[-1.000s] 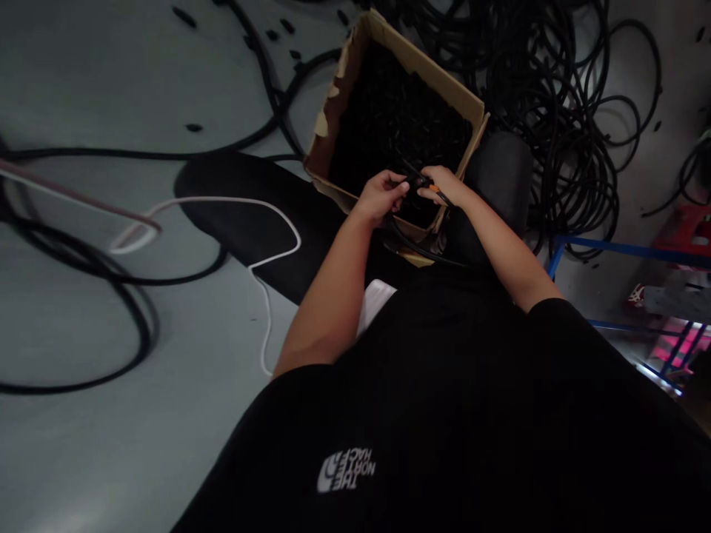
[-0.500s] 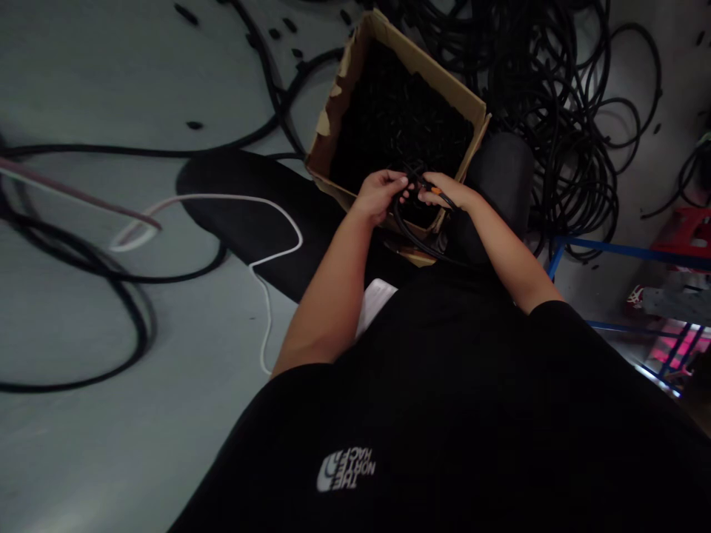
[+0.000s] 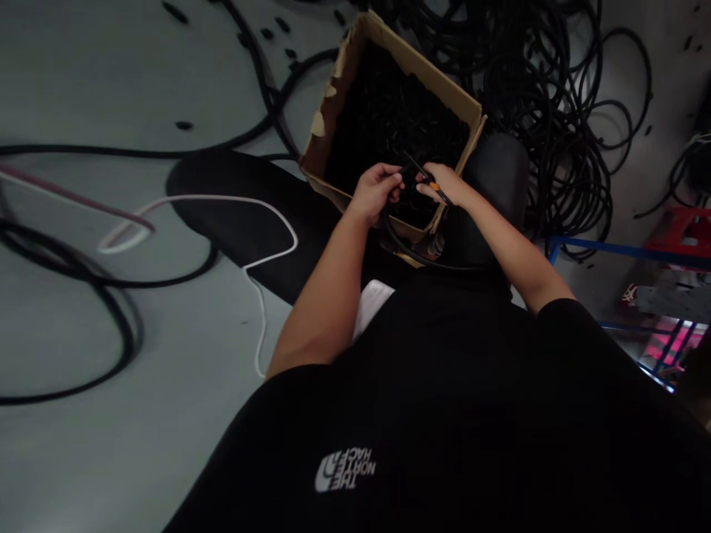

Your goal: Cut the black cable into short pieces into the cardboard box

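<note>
My left hand (image 3: 378, 191) pinches a black hose (image 3: 403, 243) near its end, over the near side of an open cardboard box (image 3: 321, 152). From that hand the hose curves down below the box and off to the right. My right hand (image 3: 443, 182) is closed round scissors (image 3: 435, 186) with black and orange handles. Their dark blades point up and left, close to the left fingers. Whether the blades touch the hose I cannot tell. Many short black pieces (image 3: 394, 111) fill the box, dim and hard to make out singly.
A tangled heap of black hose (image 3: 544, 111) lies beyond the box to the right. More hose (image 3: 127, 154) and a white cord (image 3: 222, 197) run across the left. Small black pieces (image 3: 184, 126) dot the floor. A blue frame (image 3: 627, 250) and red stool (image 3: 678, 229) stand right.
The scissors have drawn slightly away from the left fingers, and their blades now show more plainly. My left hand has shifted a little left, still gripping the hose. The whole view has slid slightly.
</note>
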The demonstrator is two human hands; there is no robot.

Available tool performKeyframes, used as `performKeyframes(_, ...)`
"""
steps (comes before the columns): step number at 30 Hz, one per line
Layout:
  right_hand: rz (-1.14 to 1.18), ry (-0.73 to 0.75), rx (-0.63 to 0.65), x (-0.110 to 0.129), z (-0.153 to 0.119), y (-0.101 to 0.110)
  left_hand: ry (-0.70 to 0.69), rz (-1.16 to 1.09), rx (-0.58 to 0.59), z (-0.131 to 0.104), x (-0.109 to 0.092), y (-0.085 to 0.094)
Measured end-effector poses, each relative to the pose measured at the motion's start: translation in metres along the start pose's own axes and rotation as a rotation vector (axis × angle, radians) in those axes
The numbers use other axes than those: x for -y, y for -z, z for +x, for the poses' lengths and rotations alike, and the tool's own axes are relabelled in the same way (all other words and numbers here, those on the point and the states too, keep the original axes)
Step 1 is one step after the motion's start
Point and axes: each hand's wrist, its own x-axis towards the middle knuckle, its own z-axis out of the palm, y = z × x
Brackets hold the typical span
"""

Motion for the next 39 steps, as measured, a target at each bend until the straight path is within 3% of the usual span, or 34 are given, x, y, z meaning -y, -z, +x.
performKeyframes(4,-0.058,0.073,-0.001,0.004,-0.006,0.016,-0.022,0.029,0.109,-0.002,-0.007,0.005)
performKeyframes(9,-0.023,0.185,0.063,-0.004,-0.017,0.033,0.011,-0.019,0.153,-0.004,-0.013,0.014)
performKeyframes(18,0.2,0.187,0.186,-0.016,-0.012,0.017,0.131,0.003,0.289,-0.004,-0.001,0.016)
performKeyframes(22,0.239,0.081,0.221,-0.014,-0.008,0.018,0.119,-0.051,0.228,-0.001,0.004,0.021)
performKeyframes(29,0.308,0.087,0.082,-0.028,0.007,0.001,0.049,-0.174,-0.03,0.005,-0.003,0.02)
performKeyframes(34,0.268,0.129,0.108,-0.037,0.017,-0.01,0.025,-0.133,-0.007,0.003,-0.006,0.01)
performKeyframes(39,0.176,0.161,0.14,-0.022,0.011,-0.004,0.012,0.008,-0.004,0.004,0.002,0.001)
